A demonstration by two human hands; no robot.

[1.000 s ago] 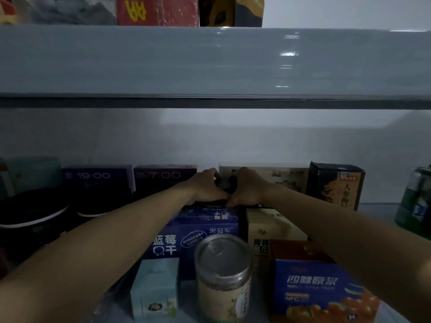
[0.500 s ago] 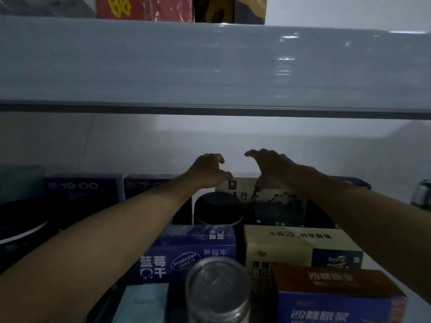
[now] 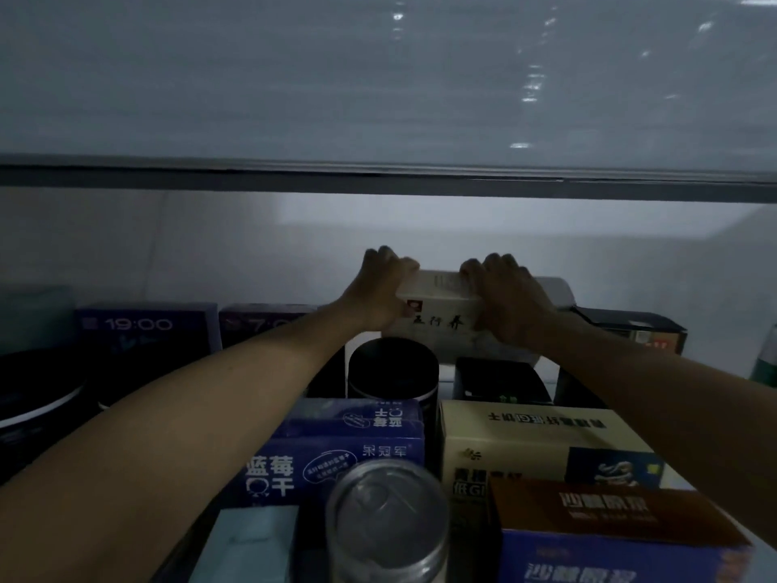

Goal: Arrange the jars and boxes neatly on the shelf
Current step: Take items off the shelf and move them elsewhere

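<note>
- Both hands reach to the far back of the shelf [image 3: 714,414], under the shelf board above [image 3: 378,178].
- Left hand [image 3: 380,290] grips the left end of a cream box with black calligraphy [image 3: 441,319]; its fingers curl over the top edge.
- Right hand [image 3: 511,305] grips the same box toward its right, fingers hooked over the top.
- The box is at the back wall, tilted, raised above a black round jar [image 3: 393,372] and a small black box [image 3: 500,380] just in front of it.
- Nearer: blue blueberry box [image 3: 336,452] on the left, pale yellow box [image 3: 542,443] on the right, touching side by side or nearly so.
- Nearest: clear-lidded jar [image 3: 387,515], brown-topped blue box [image 3: 609,536], pale teal box [image 3: 252,544].
- Far left: purple "19:00" box [image 3: 147,330], a darker purple box [image 3: 260,326] beside it.
- Far right: dark box [image 3: 630,334], partly behind the right forearm.
</note>
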